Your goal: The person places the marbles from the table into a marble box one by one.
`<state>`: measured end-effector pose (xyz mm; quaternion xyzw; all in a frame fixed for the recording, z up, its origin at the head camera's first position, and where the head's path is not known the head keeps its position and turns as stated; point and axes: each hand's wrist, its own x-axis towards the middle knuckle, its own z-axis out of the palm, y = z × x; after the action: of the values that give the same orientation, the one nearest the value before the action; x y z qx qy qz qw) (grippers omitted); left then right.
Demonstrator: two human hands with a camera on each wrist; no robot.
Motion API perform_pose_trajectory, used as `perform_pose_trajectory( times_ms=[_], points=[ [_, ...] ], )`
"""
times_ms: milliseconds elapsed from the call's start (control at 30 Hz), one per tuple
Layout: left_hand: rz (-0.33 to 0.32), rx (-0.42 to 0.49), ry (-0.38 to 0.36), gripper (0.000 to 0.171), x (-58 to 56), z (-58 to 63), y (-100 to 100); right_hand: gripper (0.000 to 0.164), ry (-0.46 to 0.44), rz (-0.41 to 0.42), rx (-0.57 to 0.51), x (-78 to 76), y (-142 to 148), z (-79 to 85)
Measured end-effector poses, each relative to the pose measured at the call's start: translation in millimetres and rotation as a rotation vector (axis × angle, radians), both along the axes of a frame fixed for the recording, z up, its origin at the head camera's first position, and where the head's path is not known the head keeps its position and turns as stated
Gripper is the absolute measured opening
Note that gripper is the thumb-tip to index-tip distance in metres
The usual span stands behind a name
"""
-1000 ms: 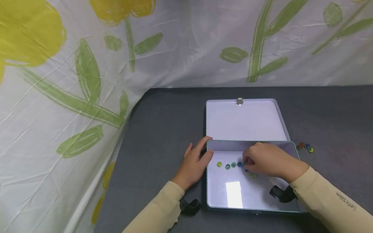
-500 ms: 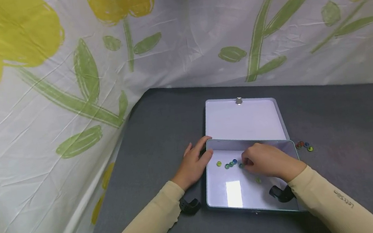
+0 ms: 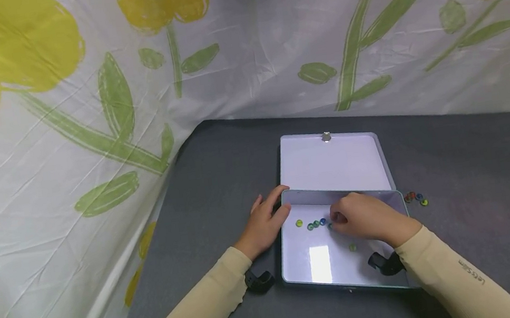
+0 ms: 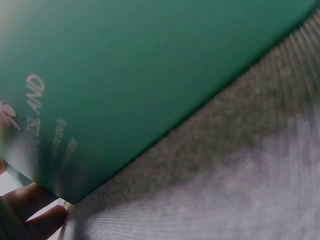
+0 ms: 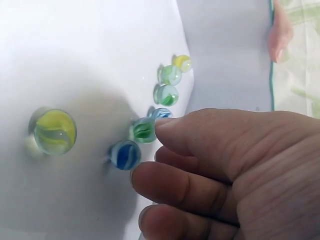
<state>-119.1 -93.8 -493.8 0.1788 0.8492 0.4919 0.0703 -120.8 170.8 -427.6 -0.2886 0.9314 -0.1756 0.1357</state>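
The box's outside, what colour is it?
Green; the box's outside shows best in the left wrist view.

Curtain [image 3: 238,97]: white, wrinkled; across the top and left of the head view;
Yellow flowers [image 3: 35,42]: along its top edge, largest upper left;
Green leaves [image 3: 115,94]: below them;
Tabletop [image 3: 232,167]: dark grey; centre to lower right

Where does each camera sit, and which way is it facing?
Head: worn on the person's head, facing forward and down at an open box and marbles; both sleeves, the left grip and right grip show.
Left wrist: worn there, facing a green lettered surface, apparently the box's outside; fingers show at lower left.
Right wrist: worn there, facing marbles on the box's white floor; right grip close up, a left finger upper right.
Head and right wrist share marbles in the box.
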Motion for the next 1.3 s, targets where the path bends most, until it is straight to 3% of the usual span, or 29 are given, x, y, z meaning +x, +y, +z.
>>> perform_pose_trajectory(
  times_ms=[700, 1067, 1300],
  points=[
    [0.003, 0.015, 0.020, 0.050, 0.2, -0.5, 0.3, 0.009, 0.032, -0.085, -0.094, -1.4, 10.9, 25.9],
    [0.009, 0.020, 0.012, 0.049, 2.1, 1.1, 0.5, 0.011, 0.035, -0.183, -0.136, 0.7, 38.9, 45.2],
    [0.010, 0.017, 0.007, 0.049, 0.7, 1.7, 1.4, 0.012, 0.083, -0.235, -0.133, -2.7, 62.2, 52.8]
  ],
)
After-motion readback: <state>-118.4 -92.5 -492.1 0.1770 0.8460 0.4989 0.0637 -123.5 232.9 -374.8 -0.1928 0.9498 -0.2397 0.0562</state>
